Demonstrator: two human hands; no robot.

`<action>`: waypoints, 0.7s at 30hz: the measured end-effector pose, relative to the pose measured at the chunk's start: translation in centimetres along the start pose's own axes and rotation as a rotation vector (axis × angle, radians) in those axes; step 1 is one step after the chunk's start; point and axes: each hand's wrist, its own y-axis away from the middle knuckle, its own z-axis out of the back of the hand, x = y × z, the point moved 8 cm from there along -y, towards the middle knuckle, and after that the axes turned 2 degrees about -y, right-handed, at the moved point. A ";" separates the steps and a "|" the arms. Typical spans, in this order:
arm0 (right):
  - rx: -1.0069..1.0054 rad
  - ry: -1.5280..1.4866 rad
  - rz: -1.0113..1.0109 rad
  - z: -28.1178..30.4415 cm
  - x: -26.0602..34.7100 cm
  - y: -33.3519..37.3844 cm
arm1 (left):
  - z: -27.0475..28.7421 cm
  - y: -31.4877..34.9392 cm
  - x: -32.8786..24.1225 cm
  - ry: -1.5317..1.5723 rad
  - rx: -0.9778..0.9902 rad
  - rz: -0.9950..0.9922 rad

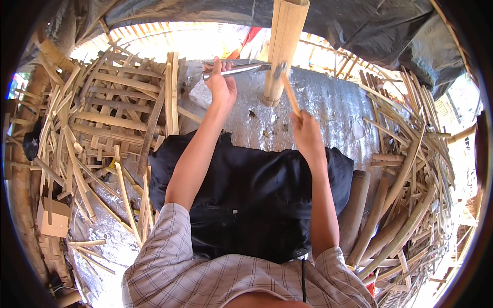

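Near the top centre rises a thick bamboo pole (pixel 285 36), its lower end resting on the silvery sheet. My left hand (pixel 223 86) is closed around a long, shiny metal tool (pixel 246 68); its tip reaches the pole's left side, and its exact kind is unclear. On the other side, my right hand (pixel 308 132) grips the wooden handle of a hammer (pixel 290 95). The dark hammer head overlaps the pole close to the metal tool's tip; I cannot tell whether they touch. Black cloth (pixel 246 179) covers my lap below both hands.
Silvery sheeting (pixel 334 110) spreads over the ground. Split bamboo strips (pixel 115 110) are heaped at the left, more bamboo pieces (pixel 405 205) at the right. A cardboard box (pixel 53 217) sits at the far left. Dark plastic sheeting (pixel 390 36) hangs overhead.
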 end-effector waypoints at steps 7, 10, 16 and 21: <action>-0.459 -0.267 0.212 8.9 12.0 0.0 | -1.4 0.9 0.3 -0.039 0.067 0.011; -0.355 -0.109 0.127 3.7 5.9 -0.9 | -1.9 1.4 0.9 -0.046 0.039 0.028; -0.149 0.007 0.089 0.8 2.6 -1.0 | -2.7 2.1 1.7 -0.040 -0.054 0.062; -0.342 -0.300 0.214 9.1 12.0 0.6 | -1.3 2.3 1.1 -0.064 -0.015 0.040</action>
